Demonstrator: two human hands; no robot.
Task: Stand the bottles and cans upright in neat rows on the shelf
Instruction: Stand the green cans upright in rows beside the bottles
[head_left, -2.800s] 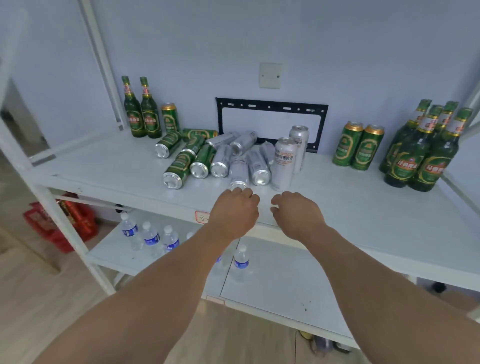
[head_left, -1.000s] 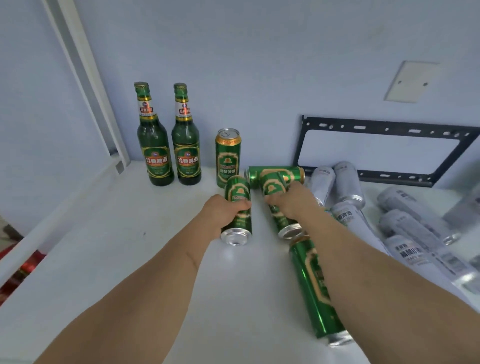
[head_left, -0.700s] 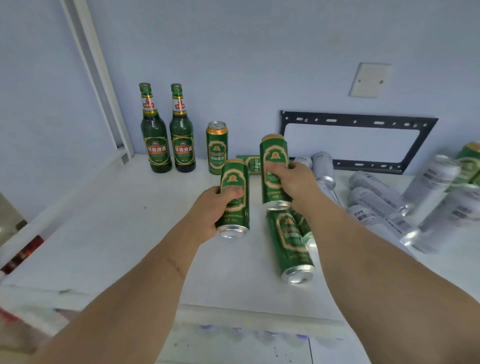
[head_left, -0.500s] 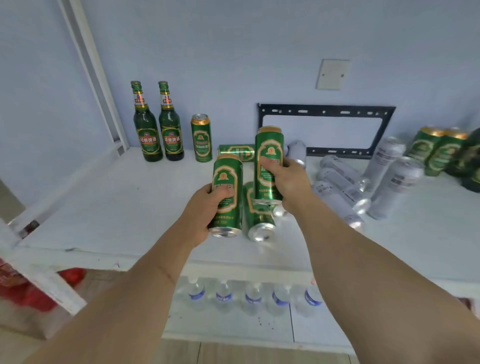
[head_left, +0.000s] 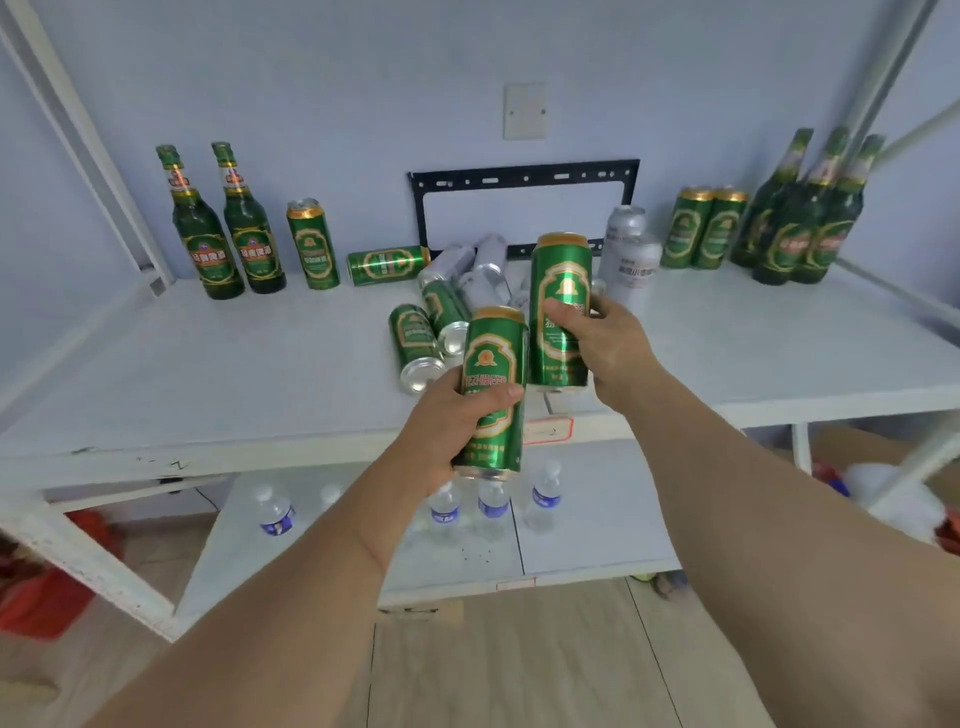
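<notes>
My left hand (head_left: 451, 421) grips a green beer can (head_left: 492, 358) upright, in front of the white shelf's front edge (head_left: 260, 452). My right hand (head_left: 605, 345) holds a second green can (head_left: 560, 280) upright, slightly higher and further in. Behind them, green cans (head_left: 415, 343) and silver cans (head_left: 483, 265) lie on their sides in a pile. At the back left stand two green bottles (head_left: 202, 234) and one upright green can (head_left: 313, 244). Two silver cans (head_left: 626, 249) stand behind my right hand.
At the back right stand two green cans (head_left: 701, 228) and several green bottles (head_left: 810, 218). A black metal bracket (head_left: 524, 171) is fixed to the wall. Small water bottles (head_left: 491, 506) stand on the lower shelf. Slanted white frame bars (head_left: 88, 130) cross the left side.
Both hands took a green can each from the lying pile, turned them upright, and drew them back toward the shelf's front edge. The view has pulled back and shifted right.
</notes>
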